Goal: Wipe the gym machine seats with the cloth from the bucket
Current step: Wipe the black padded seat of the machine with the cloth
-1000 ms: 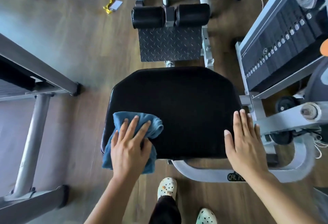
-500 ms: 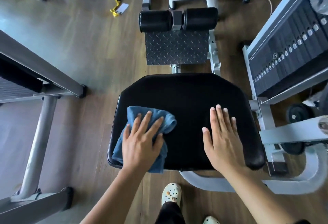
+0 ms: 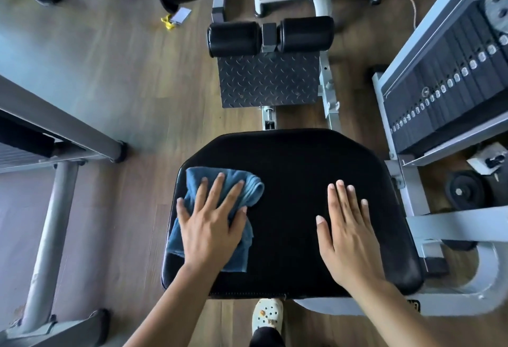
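A black padded gym machine seat (image 3: 297,170) fills the middle of the head view. A crumpled blue cloth (image 3: 247,186) lies on the seat's left part, hanging slightly over its left edge. My left hand (image 3: 210,223) presses flat on the cloth with straight, spread fingers. My right hand (image 3: 347,228) rests flat on the bare right part of the seat, fingers straight and together. The bucket is not in view.
Beyond the seat are a metal foot plate (image 3: 268,80) and two black roller pads (image 3: 270,37). A weight stack (image 3: 450,80) stands at the right, a grey machine frame (image 3: 52,223) at the left. A white shoe (image 3: 266,315) shows below the seat on the wooden floor.
My left hand has slid the cloth from the seat's near-left corner further onto the seat. My right hand has moved from the seat's right edge inward onto the pad.
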A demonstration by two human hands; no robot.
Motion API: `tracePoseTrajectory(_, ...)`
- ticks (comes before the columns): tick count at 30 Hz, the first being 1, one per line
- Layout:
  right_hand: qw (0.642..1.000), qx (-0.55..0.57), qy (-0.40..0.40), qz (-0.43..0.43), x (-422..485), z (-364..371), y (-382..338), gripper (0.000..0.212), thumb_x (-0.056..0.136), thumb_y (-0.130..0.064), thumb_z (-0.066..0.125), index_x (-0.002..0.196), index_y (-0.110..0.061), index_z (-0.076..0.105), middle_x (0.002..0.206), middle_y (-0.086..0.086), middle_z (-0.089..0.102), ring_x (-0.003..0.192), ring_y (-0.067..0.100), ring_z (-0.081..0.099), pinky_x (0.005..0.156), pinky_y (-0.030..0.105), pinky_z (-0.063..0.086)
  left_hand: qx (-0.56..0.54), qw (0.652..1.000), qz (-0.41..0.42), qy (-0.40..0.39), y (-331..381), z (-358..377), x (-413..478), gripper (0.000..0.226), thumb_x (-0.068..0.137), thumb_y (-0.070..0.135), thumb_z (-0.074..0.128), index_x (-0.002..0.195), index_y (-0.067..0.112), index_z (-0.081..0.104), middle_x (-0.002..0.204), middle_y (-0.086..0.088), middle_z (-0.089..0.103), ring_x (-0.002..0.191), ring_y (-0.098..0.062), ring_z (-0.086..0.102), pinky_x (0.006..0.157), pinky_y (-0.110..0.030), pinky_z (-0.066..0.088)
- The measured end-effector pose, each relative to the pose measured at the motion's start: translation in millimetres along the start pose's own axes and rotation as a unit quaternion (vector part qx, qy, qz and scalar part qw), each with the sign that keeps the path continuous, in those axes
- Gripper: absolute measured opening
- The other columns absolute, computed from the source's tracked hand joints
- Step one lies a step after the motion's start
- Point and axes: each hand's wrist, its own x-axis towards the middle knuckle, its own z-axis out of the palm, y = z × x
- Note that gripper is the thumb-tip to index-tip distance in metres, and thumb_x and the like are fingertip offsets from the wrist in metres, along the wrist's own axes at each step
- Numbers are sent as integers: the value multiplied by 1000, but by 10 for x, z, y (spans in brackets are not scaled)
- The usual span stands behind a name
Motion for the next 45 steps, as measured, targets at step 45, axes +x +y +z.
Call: tracePoseTrajectory(45, 998, -10, 21, 54, 91, -104, 267, 60, 99, -39, 20, 150, -9, 17, 158, 7, 11, 147, 19, 5, 118, 39, 6, -46, 999, -27, 11, 536, 174, 983, 42, 93, 31, 50, 134, 26, 52, 146, -2, 42, 136, -25, 34, 97, -49, 30)
